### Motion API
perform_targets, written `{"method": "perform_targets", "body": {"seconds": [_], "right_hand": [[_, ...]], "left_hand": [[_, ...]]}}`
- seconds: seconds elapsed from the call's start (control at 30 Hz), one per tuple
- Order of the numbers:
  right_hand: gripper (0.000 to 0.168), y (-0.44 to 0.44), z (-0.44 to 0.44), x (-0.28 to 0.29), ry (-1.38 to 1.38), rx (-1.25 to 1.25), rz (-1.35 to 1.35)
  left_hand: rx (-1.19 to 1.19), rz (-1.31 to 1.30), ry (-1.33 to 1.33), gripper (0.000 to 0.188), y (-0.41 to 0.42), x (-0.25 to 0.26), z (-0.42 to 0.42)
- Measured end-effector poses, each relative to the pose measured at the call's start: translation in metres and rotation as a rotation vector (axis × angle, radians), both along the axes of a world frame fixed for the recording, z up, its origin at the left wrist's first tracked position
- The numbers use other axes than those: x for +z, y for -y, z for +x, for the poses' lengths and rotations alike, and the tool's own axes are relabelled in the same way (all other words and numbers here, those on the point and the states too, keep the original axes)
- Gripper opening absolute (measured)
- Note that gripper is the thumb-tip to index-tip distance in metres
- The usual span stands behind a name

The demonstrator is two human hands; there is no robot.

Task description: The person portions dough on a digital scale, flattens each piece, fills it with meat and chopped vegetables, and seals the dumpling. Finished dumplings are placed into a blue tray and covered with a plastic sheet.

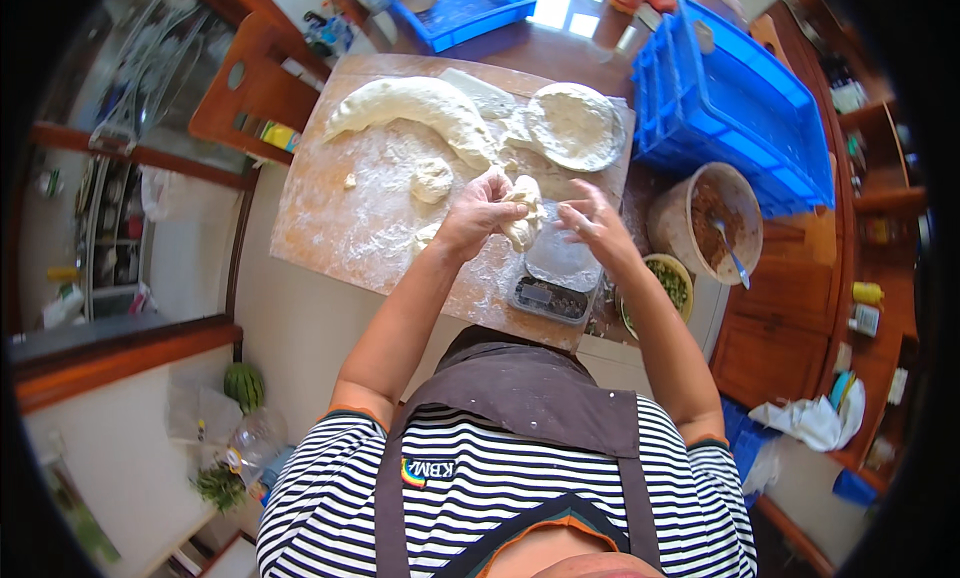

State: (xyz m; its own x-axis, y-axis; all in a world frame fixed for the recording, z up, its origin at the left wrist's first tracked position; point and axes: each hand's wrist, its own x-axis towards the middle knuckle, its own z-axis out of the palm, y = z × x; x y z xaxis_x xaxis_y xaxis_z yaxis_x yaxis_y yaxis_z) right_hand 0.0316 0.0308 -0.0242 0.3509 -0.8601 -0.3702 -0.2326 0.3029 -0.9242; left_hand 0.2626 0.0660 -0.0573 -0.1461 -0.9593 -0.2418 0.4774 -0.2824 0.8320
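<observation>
My left hand (484, 212) grips a soft piece of dough (525, 212) above the floured wooden board (315, 225). To the right of that piece, my right hand (594, 222) is raised with its fingers apart, over the flour-dusted plate of a digital kitchen scale (551, 300). A long curved roll of dough (412, 102) lies along the board's far side, one end close to my left hand. A round lump of dough (431, 180) rests left of my left hand, and another piece shows partly behind my left wrist. Beyond my hands stands a round flour-coated bowl (574, 124).
Stacked blue plastic crates (750, 120) stand at the right. In front of them are a pot of brown filling (701, 225) with a spoon in it and a bowl of chopped greens (667, 285). A blue tray (480, 12) lies beyond the board; a wooden chair (255, 83) stands left.
</observation>
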Motion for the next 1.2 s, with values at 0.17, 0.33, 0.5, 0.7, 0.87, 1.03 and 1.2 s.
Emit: {"method": "perform_targets", "body": {"seconds": [0.17,0.33,0.5,0.7,0.87,1.03,1.2], "right_hand": [[0.040,-0.034,0.030,0.006,0.780,-0.210,0.188],[0.027,-0.043,0.003,-0.005,0.345,-0.178,0.116],[0.019,-0.002,-0.107,0.043,-0.803,-0.203,-1.043],[0.009,0.035,-0.273,-0.001,-1.620,0.124,-0.729],[0.015,0.047,-0.296,0.016,-1.509,0.165,-0.847],[0.018,0.066,-0.300,0.046,-1.325,0.170,-0.743],[0.018,0.100,-0.290,0.000,-1.165,0.228,-0.706]], "left_hand": [[-0.106,-0.133,-0.398,0.077,-0.009,0.048,0.005],[-0.124,0.149,-0.813,0.077,-0.036,0.002,-0.056],[0.003,0.266,-0.596,0.056,-0.029,0.009,-0.083],[-0.005,0.120,-0.674,0.055,0.005,0.046,-0.136],[0.175,0.188,-0.476,0.039,0.022,0.039,-0.195],[0.124,0.139,-0.598,0.036,0.035,0.060,-0.249],[0.238,0.242,-0.483,0.035,0.046,0.054,-0.283]]}}
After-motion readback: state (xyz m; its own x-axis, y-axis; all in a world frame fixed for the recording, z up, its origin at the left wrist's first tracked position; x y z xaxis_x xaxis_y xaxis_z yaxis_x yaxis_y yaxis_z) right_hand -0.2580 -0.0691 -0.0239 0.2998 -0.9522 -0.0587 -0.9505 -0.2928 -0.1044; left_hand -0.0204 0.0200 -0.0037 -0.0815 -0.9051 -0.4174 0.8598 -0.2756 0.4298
